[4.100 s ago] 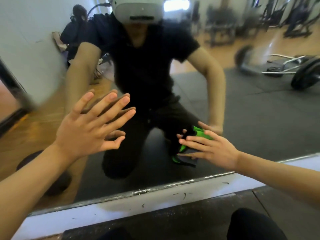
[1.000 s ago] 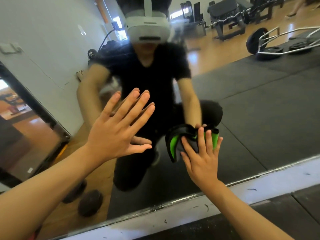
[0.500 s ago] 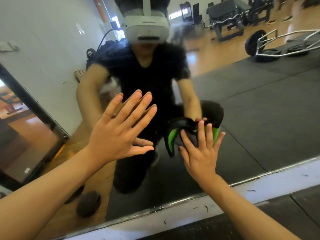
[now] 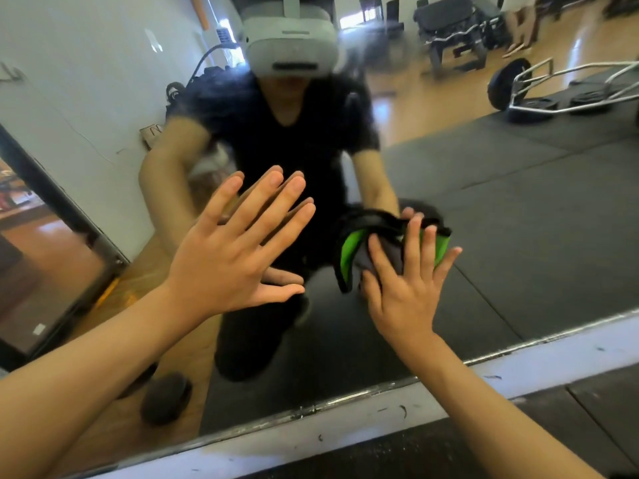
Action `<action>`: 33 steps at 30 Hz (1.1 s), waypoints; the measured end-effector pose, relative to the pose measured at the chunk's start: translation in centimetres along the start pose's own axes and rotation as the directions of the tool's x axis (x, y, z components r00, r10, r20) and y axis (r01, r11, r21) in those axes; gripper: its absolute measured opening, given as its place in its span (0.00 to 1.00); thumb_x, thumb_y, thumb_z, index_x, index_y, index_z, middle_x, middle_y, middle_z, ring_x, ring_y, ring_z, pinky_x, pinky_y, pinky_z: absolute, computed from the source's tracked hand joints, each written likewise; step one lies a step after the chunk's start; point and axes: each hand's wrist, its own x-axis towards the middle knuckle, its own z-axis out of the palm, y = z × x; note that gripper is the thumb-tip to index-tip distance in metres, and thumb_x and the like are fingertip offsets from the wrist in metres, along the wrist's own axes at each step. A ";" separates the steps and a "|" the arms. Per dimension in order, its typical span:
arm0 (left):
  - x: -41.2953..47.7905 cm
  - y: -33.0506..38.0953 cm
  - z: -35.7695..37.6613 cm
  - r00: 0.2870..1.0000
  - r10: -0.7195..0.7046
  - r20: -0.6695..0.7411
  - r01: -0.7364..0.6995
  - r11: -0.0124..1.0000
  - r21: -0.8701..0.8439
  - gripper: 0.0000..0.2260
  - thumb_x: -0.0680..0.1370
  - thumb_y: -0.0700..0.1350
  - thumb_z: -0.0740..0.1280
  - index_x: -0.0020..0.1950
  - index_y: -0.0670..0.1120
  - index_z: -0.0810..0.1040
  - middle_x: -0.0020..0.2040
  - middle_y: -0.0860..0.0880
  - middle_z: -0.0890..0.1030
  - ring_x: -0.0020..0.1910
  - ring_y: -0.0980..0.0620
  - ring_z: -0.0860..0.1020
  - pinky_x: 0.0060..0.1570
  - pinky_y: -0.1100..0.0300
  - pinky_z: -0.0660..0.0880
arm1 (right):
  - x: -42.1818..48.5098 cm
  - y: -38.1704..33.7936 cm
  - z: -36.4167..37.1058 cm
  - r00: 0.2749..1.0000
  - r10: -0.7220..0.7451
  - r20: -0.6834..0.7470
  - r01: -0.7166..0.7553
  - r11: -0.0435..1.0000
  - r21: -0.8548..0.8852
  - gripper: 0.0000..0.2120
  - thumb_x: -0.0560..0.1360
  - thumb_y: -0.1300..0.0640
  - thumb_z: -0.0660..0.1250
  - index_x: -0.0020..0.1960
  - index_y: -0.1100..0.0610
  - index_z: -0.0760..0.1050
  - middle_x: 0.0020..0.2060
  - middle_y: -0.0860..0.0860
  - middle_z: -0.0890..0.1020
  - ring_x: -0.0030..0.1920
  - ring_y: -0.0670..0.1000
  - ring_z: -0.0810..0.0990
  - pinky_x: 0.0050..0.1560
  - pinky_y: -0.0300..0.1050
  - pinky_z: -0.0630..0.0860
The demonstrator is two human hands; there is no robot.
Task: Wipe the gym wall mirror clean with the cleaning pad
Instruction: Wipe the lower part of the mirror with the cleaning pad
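Gym wall mirror point(image 4: 518, 219): left hand point(image 4: 221, 264) flat against glass, fingers spread wide; right hand point(image 4: 404, 292) presses green-black cleaning pad point(image 4: 349, 247) with straight fingers.

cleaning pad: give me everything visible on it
The black and bright green cloth cleaning pad looks soft and crumpled, with grey fabric in the middle and a dark bound edge curling outward. It lies flat against the wall mirror, low down, pressed there by the straight, spread fingers of the right hand. Its reflection meets it in the glass.
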 end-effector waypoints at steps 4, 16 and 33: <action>0.0 0.3 0.0 1.000 -0.014 -0.002 0.014 0.999 -0.038 0.44 0.80 0.73 0.61 0.83 0.42 0.65 0.83 0.39 0.64 0.81 0.37 0.63 0.79 0.37 0.58 | 12.4 -0.2 -2.9 0.907 0.384 -0.176 -0.382 0.923 0.048 0.27 0.86 0.46 0.55 0.83 0.51 0.59 0.81 0.67 0.56 0.81 0.69 0.51 0.74 0.77 0.42; -0.1 0.0 -0.1 1.000 -0.011 0.012 0.012 1.000 -0.014 0.44 0.80 0.73 0.60 0.84 0.42 0.64 0.83 0.39 0.63 0.82 0.38 0.63 0.80 0.37 0.57 | 13.6 2.7 -4.6 0.941 0.316 -0.121 -0.315 0.949 0.028 0.27 0.86 0.46 0.53 0.83 0.50 0.58 0.81 0.67 0.55 0.82 0.69 0.49 0.77 0.75 0.43; -0.2 0.1 0.2 1.000 0.013 0.021 -0.012 1.000 -0.016 0.43 0.80 0.73 0.60 0.84 0.42 0.65 0.83 0.37 0.63 0.83 0.37 0.61 0.81 0.37 0.54 | 12.8 -4.7 -4.7 0.998 0.039 0.046 -0.041 0.999 0.034 0.25 0.86 0.48 0.54 0.83 0.44 0.57 0.83 0.63 0.52 0.83 0.65 0.45 0.80 0.68 0.41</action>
